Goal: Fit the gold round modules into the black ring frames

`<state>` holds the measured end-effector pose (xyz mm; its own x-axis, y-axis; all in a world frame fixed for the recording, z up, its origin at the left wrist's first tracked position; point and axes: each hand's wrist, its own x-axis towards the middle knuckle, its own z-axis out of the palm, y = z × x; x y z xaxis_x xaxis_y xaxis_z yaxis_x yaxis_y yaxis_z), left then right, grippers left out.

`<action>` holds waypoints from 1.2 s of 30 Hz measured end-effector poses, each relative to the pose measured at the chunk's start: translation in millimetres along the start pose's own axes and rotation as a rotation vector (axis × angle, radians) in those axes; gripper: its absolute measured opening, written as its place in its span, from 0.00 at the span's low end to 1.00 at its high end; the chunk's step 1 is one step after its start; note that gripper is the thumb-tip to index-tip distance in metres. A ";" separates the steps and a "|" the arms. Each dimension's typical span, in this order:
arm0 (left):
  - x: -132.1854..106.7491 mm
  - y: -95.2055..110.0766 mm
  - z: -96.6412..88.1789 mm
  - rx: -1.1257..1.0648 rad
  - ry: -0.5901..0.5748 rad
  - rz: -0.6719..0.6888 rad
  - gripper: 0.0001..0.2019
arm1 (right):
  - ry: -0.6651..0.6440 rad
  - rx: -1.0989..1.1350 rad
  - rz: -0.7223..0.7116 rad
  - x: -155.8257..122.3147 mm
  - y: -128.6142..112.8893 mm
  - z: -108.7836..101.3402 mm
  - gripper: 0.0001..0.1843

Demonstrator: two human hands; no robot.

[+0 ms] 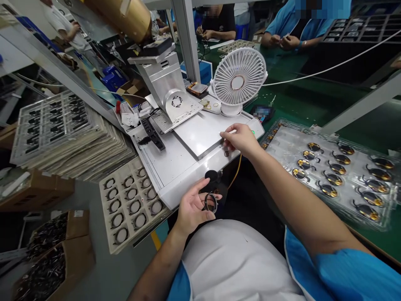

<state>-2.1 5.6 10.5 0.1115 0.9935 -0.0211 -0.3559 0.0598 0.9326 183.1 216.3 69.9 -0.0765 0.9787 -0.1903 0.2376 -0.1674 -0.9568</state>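
"Black ring, where's it sitting?"
"In the left hand, lower centre, fingers curled around it against the palm, just below the white machine base."
"And the right hand?"
"Open, holding nothing, fingertips on the edge of the aluminium plate."
"Around them?"
"Beige tray of rings lower left, clear blister tray of gold coils right."

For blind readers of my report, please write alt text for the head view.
A person's left hand holds a dark ring-shaped part; the right hand touches the edge of a white machine plate. A clear tray of gold coil parts lies right, a tray of rings left, and a white desk fan stands behind.
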 end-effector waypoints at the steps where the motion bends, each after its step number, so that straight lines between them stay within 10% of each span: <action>1: -4.5 -1.3 -1.4 0.040 0.008 0.037 0.46 | 0.055 -0.021 -0.028 -6.1 3.9 -0.8 0.13; 4: -16.5 -7.7 -3.1 0.215 0.044 0.160 0.48 | 0.072 0.028 -0.142 -43.9 25.8 0.8 0.16; 11: -9.8 -20.0 10.0 0.850 -0.110 0.357 0.57 | -0.348 0.411 -0.039 -134.3 65.2 30.2 0.24; 15: -1.2 -19.2 14.1 0.918 -0.238 0.360 0.57 | -0.266 0.452 -0.044 -131.1 61.0 27.7 0.18; 23: 0.6 -20.4 3.2 0.462 -0.145 0.313 0.46 | -0.291 0.408 -0.002 -121.9 55.6 13.2 0.20; 32: 1.0 -14.9 -4.2 0.976 -0.317 0.457 0.39 | -0.346 0.451 0.094 -121.6 61.6 12.2 0.23; 36: -0.1 -15.4 -3.1 0.888 -0.323 0.425 0.41 | -0.333 0.499 0.148 -124.2 60.1 14.3 0.25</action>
<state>0.5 4.9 -5.0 0.4268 0.8351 0.3470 0.3738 -0.5123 0.7732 193.0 82.9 32.9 -0.3945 0.8649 -0.3105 -0.2067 -0.4127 -0.8871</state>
